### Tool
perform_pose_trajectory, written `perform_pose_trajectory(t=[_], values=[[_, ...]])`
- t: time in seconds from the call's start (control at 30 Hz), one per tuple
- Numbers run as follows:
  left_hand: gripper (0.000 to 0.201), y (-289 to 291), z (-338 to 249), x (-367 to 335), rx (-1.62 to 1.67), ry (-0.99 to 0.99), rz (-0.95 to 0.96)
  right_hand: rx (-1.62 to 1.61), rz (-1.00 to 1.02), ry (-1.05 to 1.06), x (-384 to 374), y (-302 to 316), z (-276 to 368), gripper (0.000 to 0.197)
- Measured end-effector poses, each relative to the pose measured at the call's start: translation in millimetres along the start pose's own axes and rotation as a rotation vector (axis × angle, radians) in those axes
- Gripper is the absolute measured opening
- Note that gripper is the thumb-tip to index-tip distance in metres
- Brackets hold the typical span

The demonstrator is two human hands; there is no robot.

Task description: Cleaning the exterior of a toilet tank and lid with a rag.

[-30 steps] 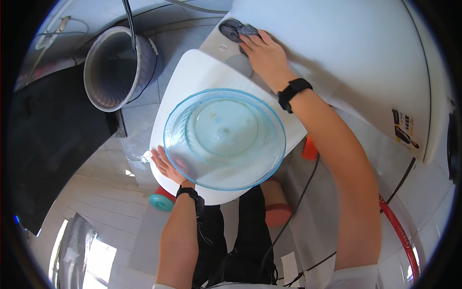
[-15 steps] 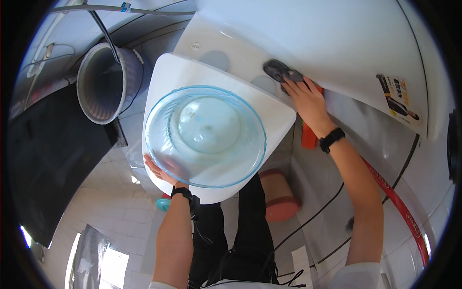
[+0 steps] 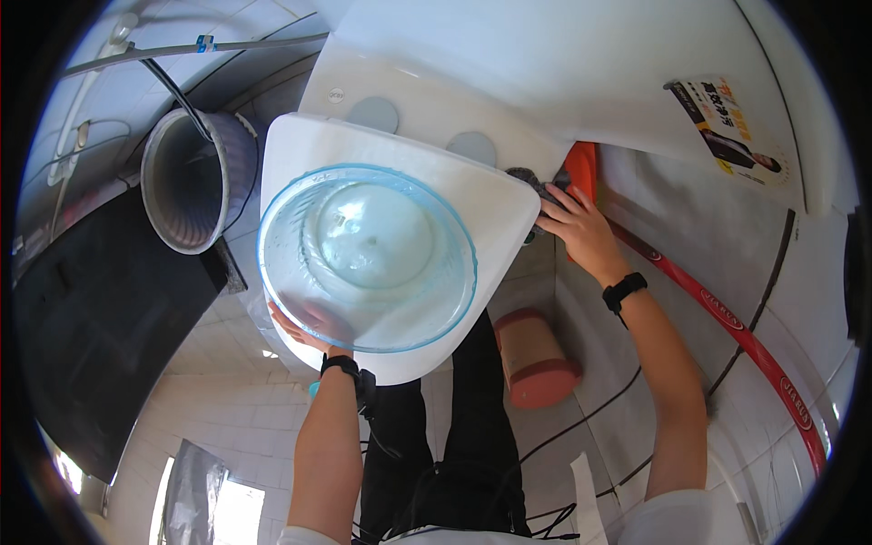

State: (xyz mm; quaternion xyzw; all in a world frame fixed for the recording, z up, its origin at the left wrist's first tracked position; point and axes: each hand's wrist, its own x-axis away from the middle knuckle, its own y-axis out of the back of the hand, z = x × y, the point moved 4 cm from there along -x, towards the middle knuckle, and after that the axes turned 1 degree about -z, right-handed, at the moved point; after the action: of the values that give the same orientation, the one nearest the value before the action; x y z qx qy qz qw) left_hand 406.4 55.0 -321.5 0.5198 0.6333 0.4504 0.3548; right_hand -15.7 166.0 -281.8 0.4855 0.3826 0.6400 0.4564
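A translucent light-blue plastic basin (image 3: pixel 434 272) sits on the closed white toilet lid (image 3: pixel 495 202). My left hand (image 3: pixel 298 329) grips the basin's near left side from outside, low under the rim; part of it shows blurred through the plastic. At the lid's far right corner, my right hand (image 3: pixel 586 238) presses a dark grey cloth (image 3: pixel 525 176) against the edge. Its fingers lie over the cloth, which hangs partly down behind the lid's side. Whether any water is in the basin I cannot tell.
A ribbed bucket (image 3: pixel 182 243) stands at left, beside a dark panel (image 3: pixel 100 318). An orange-red object (image 3: pixel 581 168) and a red hose (image 3: pixel 699 295) lie right of the toilet. A pink-lidded bin (image 3: pixel 545 381) stands near my legs. Loose black cables cross the floor.
My right hand has drawn the cloth from the white surface behind the lid toward me, to the lid's right corner. My left hand stays at the basin. The whole view has shifted slightly.
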Motion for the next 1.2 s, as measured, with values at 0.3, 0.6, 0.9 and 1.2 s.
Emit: perform_pose_trajectory(t=[0.3, 0.6, 0.9, 1.2], values=[[0.052, -7, -2, 1, -0.087, -0.118, -0.047, -0.112, -0.268, -0.095, -71, 8, -17, 0.040], [0.056, -6, 0, -1, 0.016, -0.044, -0.012, -0.024, -0.270, -0.196, -21, -41, 7, 0.028], [0.053, 1, -15, 3, -0.076, -0.102, 0.009, -0.398, -0.481, -0.466, 26, -90, 46, 0.040], [0.055, -2, -5, 2, -0.014, -0.070, 0.009, -0.843, -0.675, -0.649, 64, -46, 93, 0.038]])
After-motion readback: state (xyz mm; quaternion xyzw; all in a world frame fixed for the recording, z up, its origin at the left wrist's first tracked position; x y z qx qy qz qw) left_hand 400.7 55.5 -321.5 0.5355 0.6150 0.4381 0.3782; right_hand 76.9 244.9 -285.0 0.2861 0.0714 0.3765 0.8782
